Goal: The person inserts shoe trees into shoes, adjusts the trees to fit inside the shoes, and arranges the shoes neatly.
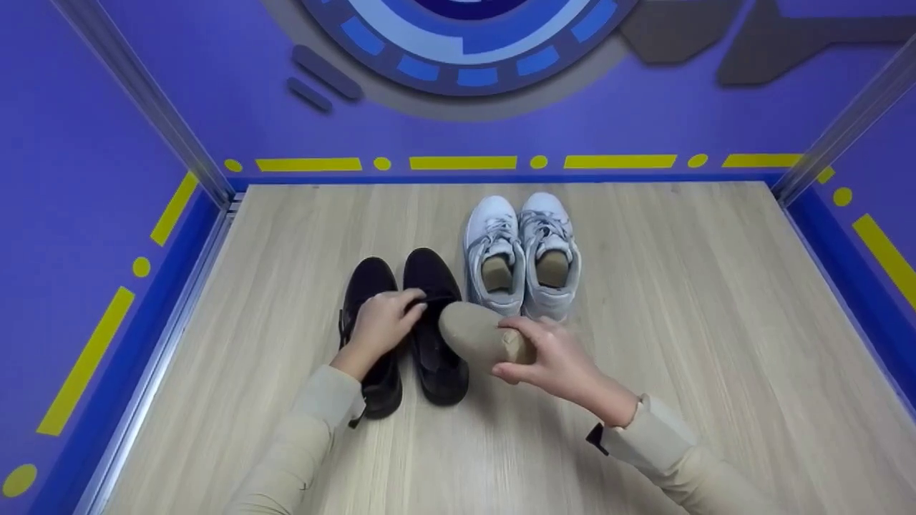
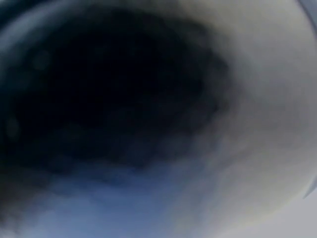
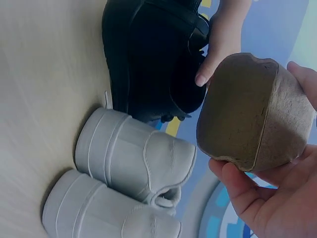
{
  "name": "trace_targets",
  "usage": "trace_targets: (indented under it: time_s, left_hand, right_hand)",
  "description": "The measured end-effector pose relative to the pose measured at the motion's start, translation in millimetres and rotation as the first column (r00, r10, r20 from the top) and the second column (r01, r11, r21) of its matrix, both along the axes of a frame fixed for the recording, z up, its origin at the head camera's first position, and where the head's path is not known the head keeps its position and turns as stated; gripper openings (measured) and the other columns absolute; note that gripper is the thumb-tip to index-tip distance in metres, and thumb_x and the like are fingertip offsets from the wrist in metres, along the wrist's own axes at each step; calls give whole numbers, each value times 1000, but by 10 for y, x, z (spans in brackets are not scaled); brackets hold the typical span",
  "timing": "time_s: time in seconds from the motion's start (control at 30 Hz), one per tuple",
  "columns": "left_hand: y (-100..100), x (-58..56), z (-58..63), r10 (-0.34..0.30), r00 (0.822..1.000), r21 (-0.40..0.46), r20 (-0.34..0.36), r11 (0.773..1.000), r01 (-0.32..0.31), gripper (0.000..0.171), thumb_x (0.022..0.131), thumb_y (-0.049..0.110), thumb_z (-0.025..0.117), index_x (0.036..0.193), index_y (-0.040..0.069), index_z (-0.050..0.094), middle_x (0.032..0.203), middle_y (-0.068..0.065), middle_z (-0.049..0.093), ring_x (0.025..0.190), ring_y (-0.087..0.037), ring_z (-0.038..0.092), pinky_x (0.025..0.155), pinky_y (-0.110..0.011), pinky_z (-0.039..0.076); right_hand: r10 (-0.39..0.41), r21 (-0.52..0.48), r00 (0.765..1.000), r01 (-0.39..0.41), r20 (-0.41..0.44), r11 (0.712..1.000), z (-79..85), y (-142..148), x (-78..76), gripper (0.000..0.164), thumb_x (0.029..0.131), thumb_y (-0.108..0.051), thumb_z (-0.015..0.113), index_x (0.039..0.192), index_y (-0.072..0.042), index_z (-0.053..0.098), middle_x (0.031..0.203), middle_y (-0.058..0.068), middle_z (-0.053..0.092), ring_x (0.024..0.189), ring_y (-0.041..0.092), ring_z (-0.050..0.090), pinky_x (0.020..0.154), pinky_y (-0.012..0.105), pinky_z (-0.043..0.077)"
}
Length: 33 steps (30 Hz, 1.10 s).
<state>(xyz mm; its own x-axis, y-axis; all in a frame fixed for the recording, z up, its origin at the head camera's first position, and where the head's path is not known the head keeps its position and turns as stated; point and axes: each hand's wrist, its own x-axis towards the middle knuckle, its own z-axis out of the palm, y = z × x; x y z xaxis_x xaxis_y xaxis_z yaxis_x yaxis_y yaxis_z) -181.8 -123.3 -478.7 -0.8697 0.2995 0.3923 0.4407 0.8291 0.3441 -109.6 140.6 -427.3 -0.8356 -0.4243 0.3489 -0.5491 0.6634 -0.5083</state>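
Note:
My right hand [image 1: 562, 357] grips a beige molded-pulp shoe insert [image 1: 472, 336] by its blunt end, fingers on one side and thumb on the other. Its rounded end points left, above the heel area of the right black shoe [image 1: 444, 379]. In the right wrist view the insert [image 3: 237, 109] shows a hollow, open end. My left hand [image 1: 383, 322] reaches over the left black shoe [image 1: 370, 275] and pinches the upper of the right black shoe at its opening. Dark blur fills most of the left wrist view.
A pair of white sneakers, the left one [image 1: 492, 213] and the right one [image 1: 544, 206], stands behind the insert. Beige inserts [image 1: 496, 273] sit inside both. Purple panels [image 1: 215, 86] enclose the wood-grain surface [image 1: 680, 322] at the back and sides.

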Motion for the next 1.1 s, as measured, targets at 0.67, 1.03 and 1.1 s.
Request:
trace_targets:
  time_s: [0.67,1.03,1.1]
  left_hand:
    - [-12,-10,-22,0,1000,-1,-31,1000,0,16,81,26,61,93,17,67,87,3,70,77,-20,65,65,-37,49]
    - [-6,-15,-37,9,999,-12,-36,1000,-9,16,81,26,61,93,18,67,87,3,69,76,-21,65,64,-38,49]
    - [-6,-13,-38,10,999,-13,-33,1000,-11,17,81,26,61,94,18,67,87,2,69,76,-21,65,64,-38,49]
  right_hand:
    - [-12,118,1000,9,24,993,5,-341,-77,52,63,-45,72,102,-14,59,84,1,65,76,18,59,63,31,45]
    - [-65,204,997,57,32,977,2,-574,-79,50,65,-48,70,101,-15,58,84,-1,65,75,22,58,58,34,44]
    - [-87,205,995,75,50,976,-8,-601,-92,50,65,-48,69,100,-15,58,81,1,65,73,23,57,56,35,43]
